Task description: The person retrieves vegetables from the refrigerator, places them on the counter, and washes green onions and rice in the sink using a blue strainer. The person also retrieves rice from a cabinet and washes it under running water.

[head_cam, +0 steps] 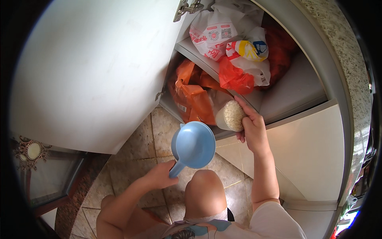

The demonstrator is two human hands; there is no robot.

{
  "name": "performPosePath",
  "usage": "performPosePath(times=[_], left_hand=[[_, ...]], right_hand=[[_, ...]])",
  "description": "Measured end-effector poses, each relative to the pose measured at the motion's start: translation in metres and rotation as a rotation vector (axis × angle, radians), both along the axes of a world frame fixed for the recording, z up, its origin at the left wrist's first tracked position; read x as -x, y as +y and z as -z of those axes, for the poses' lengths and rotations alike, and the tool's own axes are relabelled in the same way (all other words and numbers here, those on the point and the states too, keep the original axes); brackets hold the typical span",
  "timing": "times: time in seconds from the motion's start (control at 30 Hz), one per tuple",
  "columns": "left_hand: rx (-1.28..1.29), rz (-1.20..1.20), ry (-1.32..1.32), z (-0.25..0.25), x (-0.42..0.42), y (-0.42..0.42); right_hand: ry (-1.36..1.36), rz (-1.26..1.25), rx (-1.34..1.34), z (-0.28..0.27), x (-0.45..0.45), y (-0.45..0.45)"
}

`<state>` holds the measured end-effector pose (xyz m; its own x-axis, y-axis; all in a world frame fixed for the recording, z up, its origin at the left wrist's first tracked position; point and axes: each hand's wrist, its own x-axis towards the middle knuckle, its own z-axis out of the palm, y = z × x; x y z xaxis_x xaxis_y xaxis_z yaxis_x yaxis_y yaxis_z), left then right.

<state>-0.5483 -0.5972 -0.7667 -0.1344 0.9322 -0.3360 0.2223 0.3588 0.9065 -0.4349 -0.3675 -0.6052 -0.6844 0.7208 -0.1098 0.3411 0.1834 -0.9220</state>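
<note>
My left hand (162, 175) grips the handle of a light blue plastic ladle-like scoop (195, 145), whose round bowl faces up with nothing in it. To its upper right, my right hand (255, 128) is closed around a cup (221, 119) filled to the top with white rice grains (235, 116). The cup is tilted a little at the front edge of an open cabinet. Just behind it, an orange plastic bag (195, 95) stands in the lower compartment, its mouth folded open; what lies inside it is mostly hidden.
On the cabinet shelf (206, 55) sit white printed plastic bags (212, 35), a red plastic bag (235, 77) and a dark red bag (279, 50). The white cabinet door (98, 71) stands swung out at left. A stone countertop (334, 38) curves along the right, above tiled floor (140, 170).
</note>
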Motion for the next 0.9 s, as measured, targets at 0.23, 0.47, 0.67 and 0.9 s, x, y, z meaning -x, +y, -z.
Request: performPosePath(times=[0.23,0.47,0.67,0.9], left_hand=[[0.007,0.019,0.039,0.0,-0.001,0.0],[0.097,0.023,-0.049,-0.001,0.002,0.0],[0.106,-0.006,-0.099,-0.006,0.003,0.0],[-0.014,-0.044,-0.079,0.008,0.001,-0.004]], right_hand=[[-0.047,-0.012,0.036,-0.017,-0.012,-0.021],[-0.205,-0.128,0.168,0.018,-0.013,-0.033],[-0.412,-0.324,-0.087,0.086,0.001,-0.033],[-0.642,-0.509,-0.575,0.133,0.018,-0.043]])
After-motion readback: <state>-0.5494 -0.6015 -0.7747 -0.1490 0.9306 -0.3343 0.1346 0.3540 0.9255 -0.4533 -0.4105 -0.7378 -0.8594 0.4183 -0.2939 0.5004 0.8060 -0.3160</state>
